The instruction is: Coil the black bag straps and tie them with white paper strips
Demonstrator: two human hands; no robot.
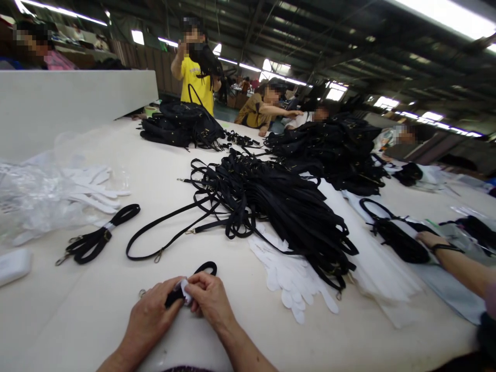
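Observation:
My left hand (149, 318) and my right hand (209, 297) meet at the table's near edge. Both pinch one folded black strap (205, 267) with a small white paper band (183, 289) around it. The strap's loop sticks out beyond my right fingers, and a metal clip (142, 293) shows left of my left hand. A bundled black strap (96, 238) with a white band lies to the left. A loose long strap (170, 235) lies ahead of my hands.
A big heap of black straps (279, 201) fills the table's middle, with white gloves (294, 279) beside it. Clear plastic bags and white strips (50, 191) lie left. Black bags (182, 126) are piled far back. A co-worker's arm (457, 261) reaches in at right; other people stand behind.

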